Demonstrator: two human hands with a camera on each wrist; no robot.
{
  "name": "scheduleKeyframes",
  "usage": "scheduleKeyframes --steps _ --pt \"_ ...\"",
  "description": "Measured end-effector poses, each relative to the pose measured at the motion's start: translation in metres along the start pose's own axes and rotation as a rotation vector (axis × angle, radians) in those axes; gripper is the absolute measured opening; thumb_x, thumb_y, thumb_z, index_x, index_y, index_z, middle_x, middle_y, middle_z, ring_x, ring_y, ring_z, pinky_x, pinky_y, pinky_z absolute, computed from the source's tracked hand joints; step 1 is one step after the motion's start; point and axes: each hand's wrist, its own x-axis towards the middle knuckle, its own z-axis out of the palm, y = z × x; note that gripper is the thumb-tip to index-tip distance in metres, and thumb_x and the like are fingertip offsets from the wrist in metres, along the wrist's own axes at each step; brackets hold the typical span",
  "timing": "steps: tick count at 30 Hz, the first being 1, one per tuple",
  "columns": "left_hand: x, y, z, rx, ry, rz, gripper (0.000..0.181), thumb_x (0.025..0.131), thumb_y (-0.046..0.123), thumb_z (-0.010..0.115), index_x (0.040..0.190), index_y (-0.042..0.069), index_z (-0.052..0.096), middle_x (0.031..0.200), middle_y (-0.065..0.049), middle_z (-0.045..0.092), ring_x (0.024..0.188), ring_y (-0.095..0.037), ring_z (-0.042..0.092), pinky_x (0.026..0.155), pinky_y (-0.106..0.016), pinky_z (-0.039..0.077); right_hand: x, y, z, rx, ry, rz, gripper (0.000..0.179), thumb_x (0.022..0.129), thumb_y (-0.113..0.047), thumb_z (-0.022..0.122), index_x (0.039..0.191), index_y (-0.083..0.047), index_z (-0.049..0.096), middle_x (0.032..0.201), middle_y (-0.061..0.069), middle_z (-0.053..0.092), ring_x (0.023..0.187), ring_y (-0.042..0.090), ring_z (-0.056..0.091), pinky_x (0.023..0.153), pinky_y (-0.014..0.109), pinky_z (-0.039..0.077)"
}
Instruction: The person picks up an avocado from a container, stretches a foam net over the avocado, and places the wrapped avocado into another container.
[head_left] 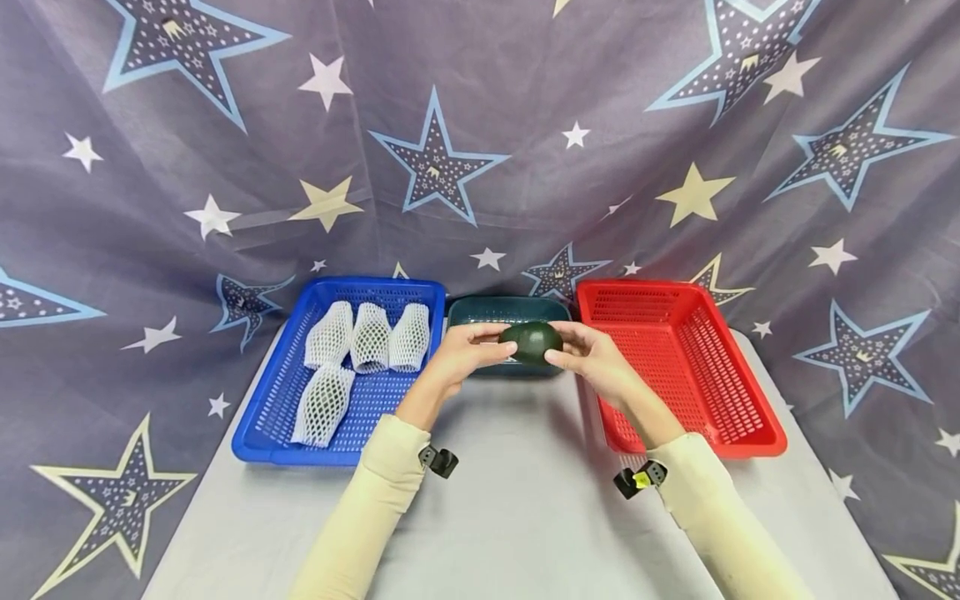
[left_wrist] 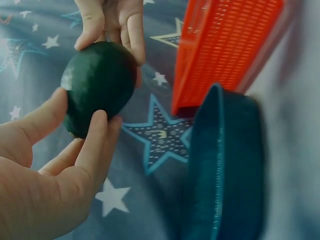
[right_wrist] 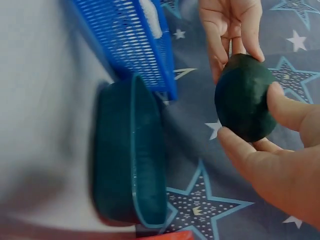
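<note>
A dark green avocado is held up between both hands above the small teal basket. My left hand pinches one end of it with thumb and fingers. At the opposite end, my right hand grips it the same way. The left wrist view shows the avocado bare, its skin smooth and slightly shiny. Seen from the right wrist, the avocado is clear of the teal basket's rim.
On the left, a blue basket holds several greenish items in white foam net sleeves. A red basket stands on the right. Both sit on a white-covered table, with a star-patterned cloth behind.
</note>
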Motion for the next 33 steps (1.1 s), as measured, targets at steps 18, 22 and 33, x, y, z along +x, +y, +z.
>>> scheduleKeyframes --steps 18,22,33 --pt "-0.006 -0.091 0.026 -0.053 0.258 -0.228 0.038 0.095 -0.002 0.064 0.133 -0.007 0.062 0.132 -0.028 0.064 0.109 -0.023 0.066 0.093 -0.033 0.059 0.007 0.079 0.037 -0.24 0.081 0.002 0.056 0.084 0.009 0.075 0.137 0.007 0.056 0.131 0.031 0.062 0.121 0.047 0.062 0.099 0.046 0.056" --pt "-0.004 -0.1 0.03 -0.037 0.296 -0.257 0.035 0.096 -0.002 0.061 0.131 -0.01 0.062 0.133 -0.028 0.062 0.108 -0.024 0.064 0.097 -0.039 0.057 0.009 0.091 0.045 -0.262 0.106 0.03 0.055 0.081 0.009 0.077 0.133 0.006 0.059 0.127 0.029 0.065 0.119 0.045 0.064 0.099 0.048 0.055" --pt "0.002 -0.117 0.031 0.007 0.321 -0.278 0.041 0.096 -0.001 0.057 0.136 -0.012 0.057 0.141 -0.029 0.056 0.133 -0.04 0.053 0.113 -0.047 0.045 0.014 0.106 0.055 -0.3 0.13 0.064 0.056 0.075 0.01 0.082 0.127 0.007 0.061 0.119 0.029 0.068 0.111 0.045 0.067 0.095 0.048 0.057"
